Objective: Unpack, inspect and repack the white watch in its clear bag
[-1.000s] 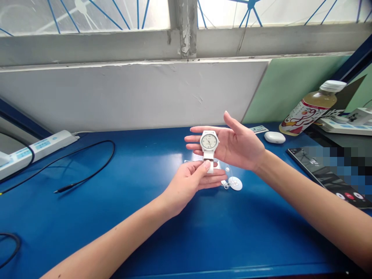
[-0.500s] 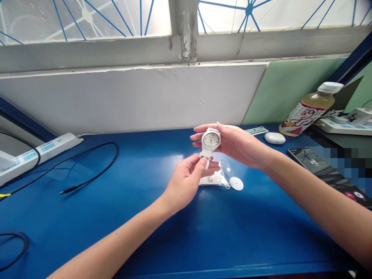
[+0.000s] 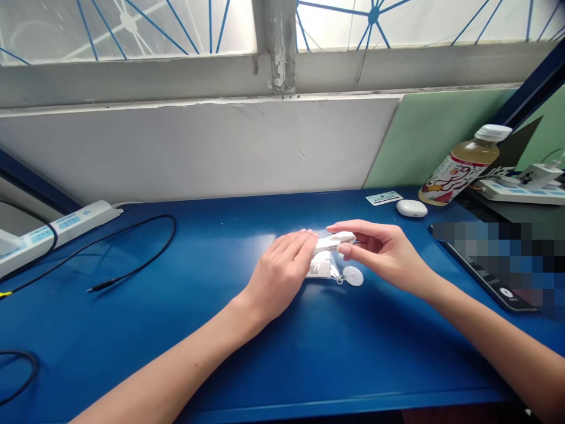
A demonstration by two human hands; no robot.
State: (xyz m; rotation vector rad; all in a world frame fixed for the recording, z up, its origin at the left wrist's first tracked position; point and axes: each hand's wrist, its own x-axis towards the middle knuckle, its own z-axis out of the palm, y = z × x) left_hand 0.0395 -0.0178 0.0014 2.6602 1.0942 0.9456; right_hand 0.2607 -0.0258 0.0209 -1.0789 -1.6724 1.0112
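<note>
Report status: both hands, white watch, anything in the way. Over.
Left hand holding white watch; right hand at its other end, grip unclear. Dial not visible. Clear packet, white disc close by on blue desk.

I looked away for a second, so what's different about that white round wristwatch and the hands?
The white round wristwatch tipped edge-on and moved lower and right. The left hand turned over to cover one end; the right hand, open before, has its thumb and fingers around the other. The clear plastic bottle and white oval case stayed put.
</note>
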